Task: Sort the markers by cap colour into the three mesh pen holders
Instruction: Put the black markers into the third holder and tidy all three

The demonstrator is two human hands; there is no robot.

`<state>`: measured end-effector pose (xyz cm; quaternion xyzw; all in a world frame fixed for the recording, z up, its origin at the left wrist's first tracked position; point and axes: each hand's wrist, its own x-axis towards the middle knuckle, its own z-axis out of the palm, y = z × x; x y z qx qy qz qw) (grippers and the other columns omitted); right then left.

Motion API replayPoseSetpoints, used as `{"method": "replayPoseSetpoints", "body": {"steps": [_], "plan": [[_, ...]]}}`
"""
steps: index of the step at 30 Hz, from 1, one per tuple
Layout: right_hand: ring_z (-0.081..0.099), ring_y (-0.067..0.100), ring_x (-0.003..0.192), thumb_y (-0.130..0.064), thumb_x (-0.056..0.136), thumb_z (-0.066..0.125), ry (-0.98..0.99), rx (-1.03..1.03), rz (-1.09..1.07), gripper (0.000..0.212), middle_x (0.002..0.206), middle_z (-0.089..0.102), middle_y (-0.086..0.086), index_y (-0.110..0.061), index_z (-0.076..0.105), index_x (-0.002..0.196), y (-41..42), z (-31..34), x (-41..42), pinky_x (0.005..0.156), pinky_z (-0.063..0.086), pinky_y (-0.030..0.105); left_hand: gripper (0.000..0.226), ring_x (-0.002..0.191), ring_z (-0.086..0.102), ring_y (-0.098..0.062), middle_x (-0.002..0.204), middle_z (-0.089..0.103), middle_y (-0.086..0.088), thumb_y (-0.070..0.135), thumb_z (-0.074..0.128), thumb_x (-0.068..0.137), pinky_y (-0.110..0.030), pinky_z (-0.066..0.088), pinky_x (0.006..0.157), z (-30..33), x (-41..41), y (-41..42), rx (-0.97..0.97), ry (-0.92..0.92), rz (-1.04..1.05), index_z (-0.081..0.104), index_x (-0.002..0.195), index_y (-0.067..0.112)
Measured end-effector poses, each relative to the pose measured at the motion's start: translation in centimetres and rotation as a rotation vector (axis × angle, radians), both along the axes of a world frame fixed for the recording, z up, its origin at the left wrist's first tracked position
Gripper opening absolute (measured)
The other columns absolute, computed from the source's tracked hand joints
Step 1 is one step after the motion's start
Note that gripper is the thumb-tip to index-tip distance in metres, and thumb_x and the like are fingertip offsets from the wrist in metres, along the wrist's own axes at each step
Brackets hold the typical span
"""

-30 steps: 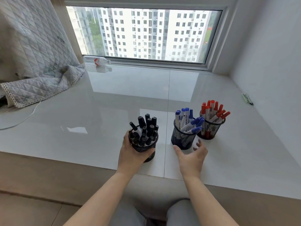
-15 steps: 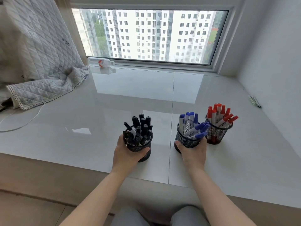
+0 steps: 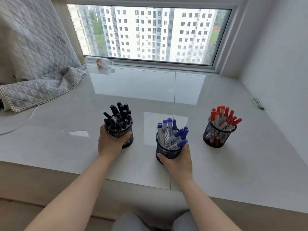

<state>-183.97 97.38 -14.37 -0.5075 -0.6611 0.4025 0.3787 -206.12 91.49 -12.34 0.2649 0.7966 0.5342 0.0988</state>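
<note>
While both hands grip holders near the ledge's front edge | right hand [image 3: 179,161] wrapped round blue-cap holder [image 3: 167,150], now pulled clear of red-cap holder [image 3: 216,136] | left hand [image 3: 110,141] clasps black-cap holder [image 3: 122,132] | sorting looks complete, only spacing remains.

wide window [image 3: 150,33] onto white tower blocks, glossy white sill [image 3: 133,87], plain white wall [image 3: 275,55]

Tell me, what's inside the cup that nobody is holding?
The free cup holds red markers, caps up, some leaning right. Through the mesh a few red caps show near the bottom. The mesh hides most of the barrels, so an exact count isn't possible.
</note>
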Motion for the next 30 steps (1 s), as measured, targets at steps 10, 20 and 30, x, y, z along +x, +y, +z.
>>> {"method": "replayPoseSetpoints", "body": {"steps": [10, 20, 30], "plan": [[0.053, 0.009, 0.101, -0.05, 0.047, 0.074, -0.033, 0.013, 0.032, 0.07, 0.103, 0.053, -0.019, -0.036, 0.04, 0.107, -0.7, -0.2, -0.5, 0.082, 0.045, 0.027, 0.08, 0.113, 0.054, -0.018, 0.124, 0.056, 0.005, 0.039, 0.082, 0.059, -0.027, 0.038, 0.087, -0.3, -2.0, 0.5, 0.023, -0.026, 0.061, 0.039, 0.124, 0.024], [0.053, 0.012, 0.102, -0.053, 0.046, 0.073, -0.054, 0.003, 0.021, 0.074, 0.105, 0.053, -0.015, -0.032, 0.039, 0.108, -1.3, -0.1, -0.4, 0.083, 0.047, 0.031, 0.088, 0.13, 0.038, -0.023, 0.141, 0.035, -0.012, 0.031, 0.08, 0.068, -0.04, 0.034, 0.108, -0.4, 0.3, -1.1, -0.048, -0.099, 0.049, 0.031, 0.139, 0.011], [0.047, 0.013, 0.119, -0.05, 0.049, 0.079, 0.068, -0.125, 0.24, 0.102, 0.131, 0.043, -0.012, -0.028, 0.03, 0.136, -1.4, 0.9, 1.8, 0.101, 0.042, 0.035, 0.015, 0.071, 0.053, 0.005, 0.086, 0.058, 0.011, 0.029, 0.061, 0.086, -0.008, 0.041, 0.062, 1.9, 8.6, -2.8, 0.049, -0.079, -0.155, 0.056, 0.099, 0.026]]}}
